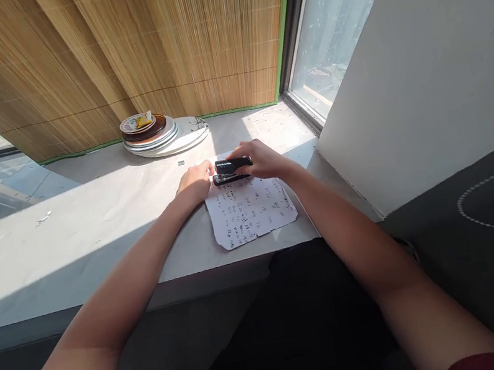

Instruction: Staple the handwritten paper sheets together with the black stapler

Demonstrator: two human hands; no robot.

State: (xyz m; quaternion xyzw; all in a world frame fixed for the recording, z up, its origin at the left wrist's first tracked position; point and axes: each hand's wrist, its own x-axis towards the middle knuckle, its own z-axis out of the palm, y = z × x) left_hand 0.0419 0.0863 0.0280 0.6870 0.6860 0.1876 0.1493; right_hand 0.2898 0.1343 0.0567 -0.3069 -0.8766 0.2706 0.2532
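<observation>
A white sheet of paper [251, 209] covered in handwriting lies on the grey window ledge [94, 236]. A black stapler [231, 170] sits over the sheet's top edge, its jaws slightly apart. My right hand [261, 158] grips the stapler's rear end from the right. My left hand [194, 182] rests at the sheet's top left corner, fingers curled, touching the paper beside the stapler's front.
A stack of plates [157, 133] stands at the back of the ledge against a bamboo blind [133, 46]. A white wall [421, 67] closes off the right side. Small scraps [44, 217] lie on the ledge to the left.
</observation>
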